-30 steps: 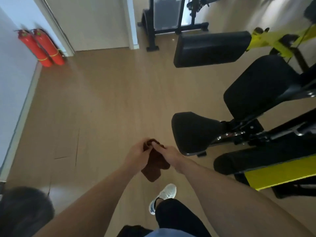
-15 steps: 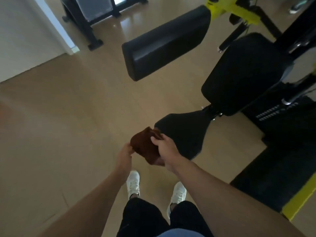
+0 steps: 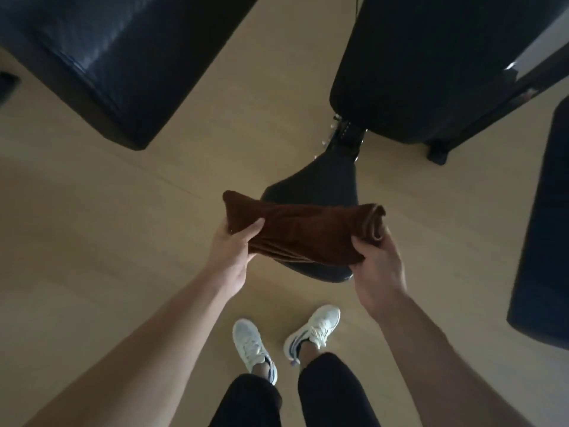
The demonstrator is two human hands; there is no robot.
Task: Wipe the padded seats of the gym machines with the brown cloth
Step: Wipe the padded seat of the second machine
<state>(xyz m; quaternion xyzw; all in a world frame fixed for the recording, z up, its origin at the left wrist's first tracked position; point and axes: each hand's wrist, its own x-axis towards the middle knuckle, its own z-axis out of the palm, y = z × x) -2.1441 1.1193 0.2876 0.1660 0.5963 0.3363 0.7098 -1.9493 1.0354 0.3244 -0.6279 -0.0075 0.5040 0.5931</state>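
Brown cloth [image 3: 303, 234] before black seat [image 3: 320, 186]

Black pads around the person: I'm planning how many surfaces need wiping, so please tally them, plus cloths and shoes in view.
Black pads: 4 (seat, backrest, long pad at upper left, pad at right edge)
Brown cloth: 1
White shoes: 2 ()
Total: 7

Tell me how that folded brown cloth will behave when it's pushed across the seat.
The folded brown cloth looks soft and floppy: it creases between the left hand and right hand. Probably light. Its stacked folds may slide apart on the black padded seat.
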